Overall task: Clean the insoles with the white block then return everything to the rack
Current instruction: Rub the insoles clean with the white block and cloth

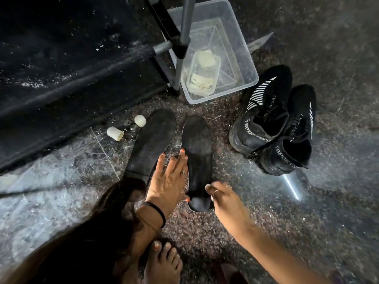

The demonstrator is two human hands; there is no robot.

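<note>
Insoles side by side on floor, left hand (167, 181) fingers spread, pressing right insole (197, 158), right hand (222, 198) pinched white block (208, 187) at its heel, left insole (151, 143) beside, shoes (274, 121) near bin (242, 64).

Left hand (170, 177) flat on right-side dark foam insole (198, 158), right hand (223, 199) pinching small white block (208, 187) at its heel, second dark insole (151, 144) alongside
</note>
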